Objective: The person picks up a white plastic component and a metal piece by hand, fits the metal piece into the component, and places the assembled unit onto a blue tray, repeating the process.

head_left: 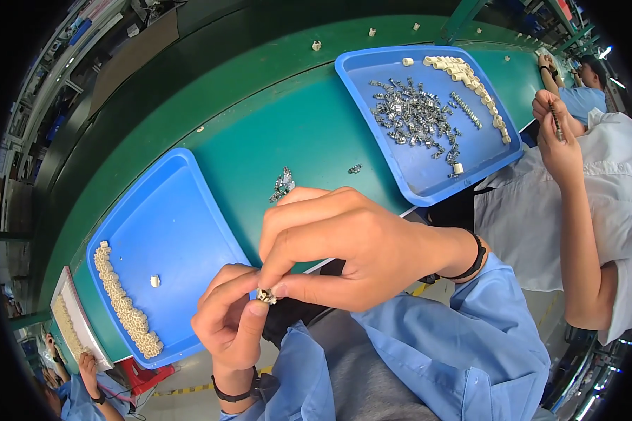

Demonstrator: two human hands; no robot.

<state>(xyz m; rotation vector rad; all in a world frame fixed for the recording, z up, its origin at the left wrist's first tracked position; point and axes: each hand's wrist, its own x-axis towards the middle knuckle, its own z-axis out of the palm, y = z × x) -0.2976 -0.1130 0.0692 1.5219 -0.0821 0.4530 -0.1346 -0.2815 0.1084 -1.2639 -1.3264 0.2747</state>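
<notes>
Between my two hands is a small cream-coloured part (265, 297) with dark metal in it; its exact kind is too small to make out. My left hand (226, 319) pinches it from below with thumb and forefinger. From the right, my right hand (333, 252) grips the same part with its thumb and fingertips. Just past my right knuckles, a small heap of metal clips (283, 184) lies on the green bench (260, 144). Left of my hands is a blue tray (182, 231) with a packed band of cream parts (123, 302) along its left side and one loose cream part (155, 281).
A second blue tray (407, 175) at the back right holds a pile of metal clips (411, 112) and cream tubular pieces (463, 70). On the right a co-worker's hands (558, 133) hold a dark strip. Another co-worker's hand (89, 372) is by a white tray (95, 354) at lower left.
</notes>
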